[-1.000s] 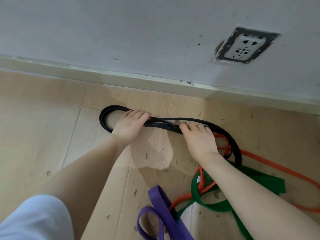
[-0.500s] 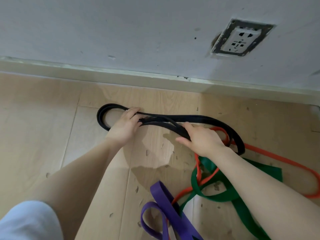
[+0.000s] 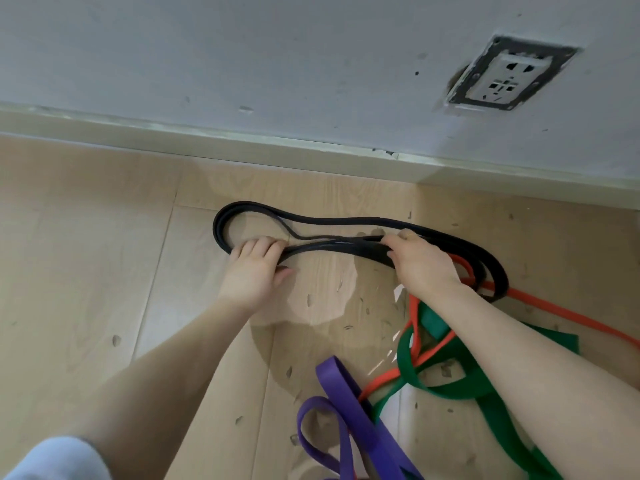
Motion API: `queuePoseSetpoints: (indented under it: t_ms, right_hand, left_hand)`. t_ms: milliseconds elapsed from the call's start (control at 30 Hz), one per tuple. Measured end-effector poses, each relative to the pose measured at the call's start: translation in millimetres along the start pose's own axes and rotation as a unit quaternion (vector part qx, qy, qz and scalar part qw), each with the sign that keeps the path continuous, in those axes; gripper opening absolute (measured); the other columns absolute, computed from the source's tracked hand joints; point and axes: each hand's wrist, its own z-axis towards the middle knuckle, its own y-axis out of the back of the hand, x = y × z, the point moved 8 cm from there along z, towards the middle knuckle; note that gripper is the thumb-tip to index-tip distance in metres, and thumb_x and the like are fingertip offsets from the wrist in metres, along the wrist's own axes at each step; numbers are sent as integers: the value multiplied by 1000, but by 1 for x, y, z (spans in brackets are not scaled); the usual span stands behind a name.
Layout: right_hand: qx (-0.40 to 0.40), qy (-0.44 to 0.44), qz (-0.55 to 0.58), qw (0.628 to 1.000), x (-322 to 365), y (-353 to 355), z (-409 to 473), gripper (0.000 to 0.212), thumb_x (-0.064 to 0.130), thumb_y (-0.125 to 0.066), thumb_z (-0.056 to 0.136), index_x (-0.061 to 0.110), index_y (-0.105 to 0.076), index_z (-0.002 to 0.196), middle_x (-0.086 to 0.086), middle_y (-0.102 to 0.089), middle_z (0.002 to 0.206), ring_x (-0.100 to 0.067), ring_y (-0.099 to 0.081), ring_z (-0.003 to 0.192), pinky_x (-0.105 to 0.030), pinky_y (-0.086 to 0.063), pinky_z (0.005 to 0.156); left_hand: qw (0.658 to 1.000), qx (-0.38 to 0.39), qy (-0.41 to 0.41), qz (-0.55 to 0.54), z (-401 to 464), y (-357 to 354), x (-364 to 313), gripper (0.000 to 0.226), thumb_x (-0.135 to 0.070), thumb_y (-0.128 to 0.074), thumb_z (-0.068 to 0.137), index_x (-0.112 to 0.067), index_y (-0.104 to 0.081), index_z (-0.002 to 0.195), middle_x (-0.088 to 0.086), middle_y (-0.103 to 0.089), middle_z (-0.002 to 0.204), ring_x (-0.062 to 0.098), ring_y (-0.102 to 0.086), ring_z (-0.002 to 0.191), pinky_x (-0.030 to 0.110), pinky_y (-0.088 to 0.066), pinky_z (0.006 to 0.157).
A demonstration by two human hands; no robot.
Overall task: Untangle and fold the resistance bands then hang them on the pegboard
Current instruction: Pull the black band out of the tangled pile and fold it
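Your left hand point(image 3: 254, 268) and right hand point(image 3: 420, 263) both grasp the flat black rubber band point(image 3: 346, 221) on the far floor. Its right loop overlaps the thin orange band point(image 3: 540, 304); lifting could drag that along.

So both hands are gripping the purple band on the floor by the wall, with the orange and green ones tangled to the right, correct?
Not quite. In the head view the left hand and right hand grip the black band. The purple band lies untouched nearer the person; orange band and green band are as stated.

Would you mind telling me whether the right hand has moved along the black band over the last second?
Yes. The right hand has slid rightward along the black band, toward the wall socket side.
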Motion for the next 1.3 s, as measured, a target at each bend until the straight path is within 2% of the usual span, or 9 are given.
queuePoseSetpoints:
  t_ms: [167, 367, 500, 600, 733, 867, 967, 1133, 1300]
  right_hand:
    - [-5, -34, -40, 999, -17, 12, 2, 48, 17, -44, 95, 22, -28, 140, -12, -57, 120, -32, -60, 95, -37, -48, 67]
    - [27, -24, 68, 997, -73, 12, -34, 48, 42, -57, 87, 17, -52, 127, -5, -63, 118, -25, -59, 108, -41, -49, 90]
    - [60, -38, 43, 997, -114, 2, -68, 52, 52, -59, 83, 28, -51, 129, -1, -26, 152, -27, -25, 137, -43, -26, 111]
    - [84, -60, 112, 988, -137, -9, -78, 44, 45, -60, 86, 36, -50, 128, -2, -9, 157, -28, -12, 143, -41, -18, 114]
    - [26, -39, 116, 992, -137, -1, -76, 36, 33, -52, 93, 30, -54, 128, -2, -23, 153, -24, -33, 136, -39, -37, 107]
    - [-40, 1, 4, 999, -130, 27, -64, 44, 32, -47, 95, 25, -41, 138, -10, -35, 144, -31, -56, 109, -41, -53, 81]
    - [-78, 3, 27, 997, -135, 53, -61, 52, 31, -58, 89, 16, -41, 137, -12, -39, 138, -29, -60, 96, -38, -53, 76]
    - [-155, -4, 82, 985, -154, 81, -56, 22, 26, -57, 90, 18, -63, 110, -3, -63, 103, -13, -52, 79, -25, -38, 58]
    - [-247, -65, 63, 965, -148, 87, -17, 20, 27, -52, 93, 17, -62, 106, -4, -63, 100, -23, -56, 91, -27, -32, 59]
  left_hand:
    - [999, -32, -35, 19, 22, 0, -39, 38, -2, -68, 76, -9, -64, 113, 11, -67, 103, 35, -62, 96, 43, -46, 86]
    - [998, 9, 32, 47, 24, -3, -50, 46, -3, -51, 87, -11, -49, 132, 11, -52, 130, 34, -41, 123, 42, -29, 99]
    - [999, 7, 27, 38, 20, -6, -89, 48, -6, -50, 90, -11, -43, 137, 12, -50, 135, 35, -42, 124, 46, -33, 101]
    - [999, 10, -1, 49, 27, -13, -121, 51, -14, -44, 95, -18, -29, 144, 5, -39, 145, 26, -31, 135, 41, -21, 111]
    - [997, 15, -36, 67, 40, -22, -151, 52, -12, -44, 94, -16, -28, 144, 8, -36, 146, 26, -29, 136, 41, -19, 113]
    - [995, 11, -22, 97, 45, -27, -152, 51, -11, -46, 94, -13, -28, 142, 10, -40, 141, 28, -35, 131, 41, -28, 108]
    - [993, 37, -35, 106, 42, -37, -153, 53, -8, -47, 93, -13, -30, 142, 11, -42, 138, 30, -37, 128, 41, -31, 104]
    - [992, -18, -66, 103, 43, -39, -152, 53, 1, -80, 61, -4, -64, 112, 16, -65, 107, 35, -62, 94, 45, -51, 76]
    - [985, -39, -122, 117, 45, -32, -163, 55, 0, -85, 46, -1, -69, 98, 16, -69, 92, 33, -66, 80, 41, -54, 69]
